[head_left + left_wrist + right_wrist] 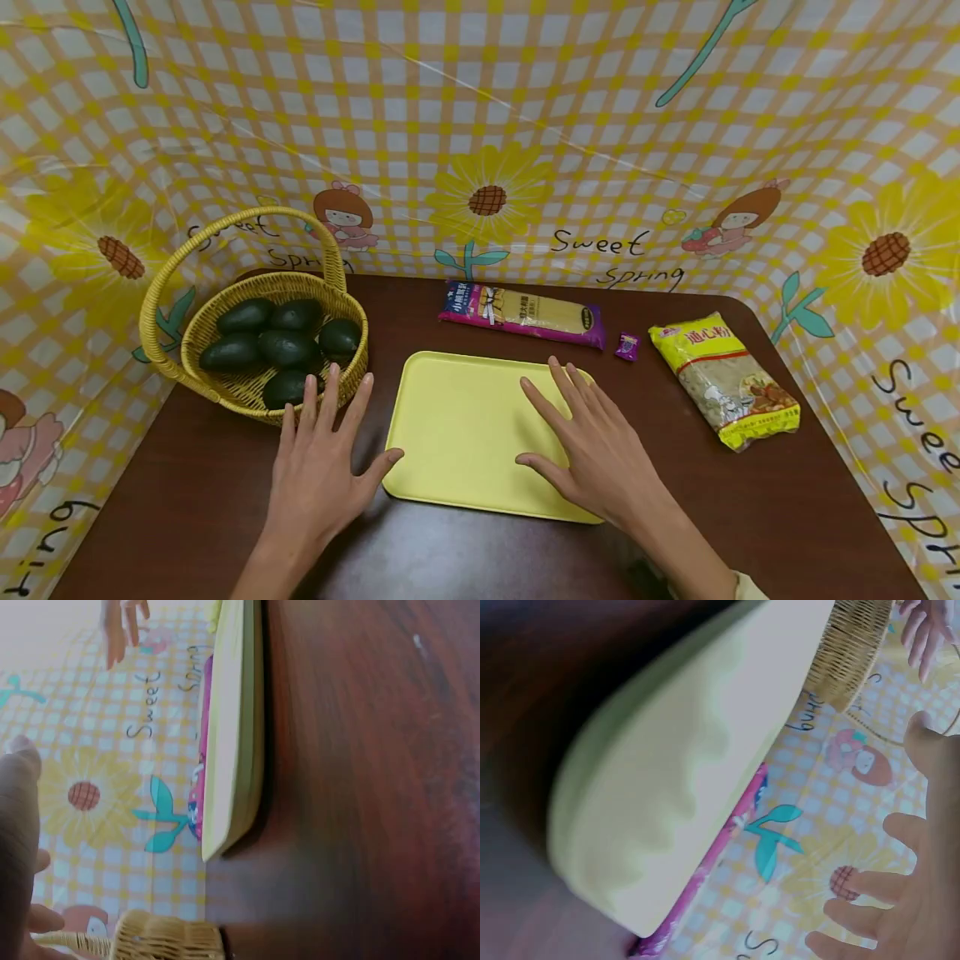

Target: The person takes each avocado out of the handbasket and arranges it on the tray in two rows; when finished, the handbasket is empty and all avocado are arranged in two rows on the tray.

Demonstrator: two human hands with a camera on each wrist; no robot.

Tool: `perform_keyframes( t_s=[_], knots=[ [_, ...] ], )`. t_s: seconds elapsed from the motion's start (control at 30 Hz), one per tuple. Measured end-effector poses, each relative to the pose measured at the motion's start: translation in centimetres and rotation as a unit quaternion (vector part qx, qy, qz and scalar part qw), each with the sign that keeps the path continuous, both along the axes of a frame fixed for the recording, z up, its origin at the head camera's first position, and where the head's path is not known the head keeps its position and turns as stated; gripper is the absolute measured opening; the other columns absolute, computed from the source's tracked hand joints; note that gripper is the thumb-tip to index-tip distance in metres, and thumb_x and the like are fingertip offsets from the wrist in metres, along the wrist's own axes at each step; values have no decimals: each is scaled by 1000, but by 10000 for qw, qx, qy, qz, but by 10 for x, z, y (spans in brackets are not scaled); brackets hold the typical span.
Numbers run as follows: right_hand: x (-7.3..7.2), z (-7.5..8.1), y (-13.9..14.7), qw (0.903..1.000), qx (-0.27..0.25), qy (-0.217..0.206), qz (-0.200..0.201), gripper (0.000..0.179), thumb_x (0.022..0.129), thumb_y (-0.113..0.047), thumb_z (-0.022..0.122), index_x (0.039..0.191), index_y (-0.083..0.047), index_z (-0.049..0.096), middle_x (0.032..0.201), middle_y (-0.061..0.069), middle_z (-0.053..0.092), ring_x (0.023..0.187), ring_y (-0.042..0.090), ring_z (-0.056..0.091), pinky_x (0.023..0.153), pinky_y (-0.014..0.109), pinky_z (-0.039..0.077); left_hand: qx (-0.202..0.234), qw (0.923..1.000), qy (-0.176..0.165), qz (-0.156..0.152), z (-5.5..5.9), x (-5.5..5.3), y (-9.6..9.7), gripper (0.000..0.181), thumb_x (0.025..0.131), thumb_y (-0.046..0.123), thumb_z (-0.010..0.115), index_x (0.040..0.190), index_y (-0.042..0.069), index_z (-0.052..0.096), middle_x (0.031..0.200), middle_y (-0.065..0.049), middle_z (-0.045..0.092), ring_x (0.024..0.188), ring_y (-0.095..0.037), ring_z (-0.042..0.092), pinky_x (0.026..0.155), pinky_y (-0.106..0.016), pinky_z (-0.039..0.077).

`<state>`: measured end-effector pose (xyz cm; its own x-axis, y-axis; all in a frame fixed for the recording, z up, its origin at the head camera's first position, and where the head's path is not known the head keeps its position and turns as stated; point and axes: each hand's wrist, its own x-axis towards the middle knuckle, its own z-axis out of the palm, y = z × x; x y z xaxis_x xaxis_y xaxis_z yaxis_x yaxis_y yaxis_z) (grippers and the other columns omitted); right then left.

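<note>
Presently both hands released, fingers spread, palms downward. Left hand [318, 467] lower left of centre; its fingertips overlap the lower right rim of the wicker basket [336, 305] in the head view, its thumb the left edge of the yellow rectangular tray [465, 433]. Contact with the basket hard to judge from this angle. Right hand [592, 450] above the tray's right part. Tray flat on the dark brown tabletop [787, 517], centre of frame. Basket at left, arched handle upright, at least six dark green avocados [288, 348] inside. Long noodle packet [521, 314], purple-ended, lies behind the tray, upper centre; small purple wrapped candy [627, 346] just right of it. Yellow macaroni bag [727, 383] lies slantwise at right. Checked sunflower cloth [420, 108] behind.
</note>
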<state>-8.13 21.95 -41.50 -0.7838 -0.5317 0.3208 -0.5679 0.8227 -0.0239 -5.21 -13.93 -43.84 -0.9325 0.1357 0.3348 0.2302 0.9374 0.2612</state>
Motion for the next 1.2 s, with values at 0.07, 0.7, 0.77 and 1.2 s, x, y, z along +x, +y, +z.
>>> perform_keyframes(
  t_s=[0.07,0.7,0.77,1.2],
  knots=[
    [-2,3,-5,10000,-32,-31,9,86,104,-79,37,169,-23,40,173,23,31,155,45,39,119,63,41,180,9997,164,37,-1,3,-3,91,97,70,64,172,27,33,178,-18,23,159,-49,29,123,-70,27],
    [-31,33,-71,9992,-229,-213,268,77,103,-57,68,167,-23,43,162,19,50,134,41,63,106,56,54,992,9804,1345,1039,-14,13,-30,80,106,73,44,163,17,50,165,-21,47,130,-54,58,79,-73,55],
    [-34,34,-79,9989,-227,-219,344,75,104,-57,67,167,-23,44,162,19,50,133,40,63,105,56,54,1041,9788,1356,1129,-14,13,-33,77,106,70,48,163,18,50,165,-20,47,128,-54,57,73,-73,55],
    [-53,43,-130,9951,70,-365,917,67,108,-53,62,166,-22,45,158,17,54,137,37,61,104,56,55,1228,9702,1198,1714,-18,10,-49,66,104,51,65,159,15,56,163,-22,49,126,-54,54,59,-74,51]
  ],
)
